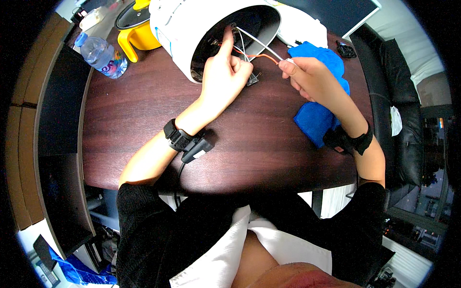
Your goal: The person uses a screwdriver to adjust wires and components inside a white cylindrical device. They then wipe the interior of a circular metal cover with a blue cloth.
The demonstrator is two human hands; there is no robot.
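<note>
A white cylindrical appliance housing (180, 41) lies on its side on the table, its open end toward me. My left hand (222, 77) reaches in with the index finger stretched out and the other fingers curled; it appears to hold nothing. My right hand (312, 79) is closed around a screwdriver (259, 43), mostly hidden in the grip; its long thin metal shaft runs into the opening to near my left fingertip. An orange wire (264, 55) and white wires come out of the housing. Beside my left hand hangs a small dark part (252, 79).
A blue cloth (314, 122) lies under and beside my right forearm. On the left stand a water bottle (103, 56) and a yellow pot (137, 39) with a glass lid. Another white piece (305, 31) is behind the cloth. A black couch (403, 120) stands right of the table (230, 144).
</note>
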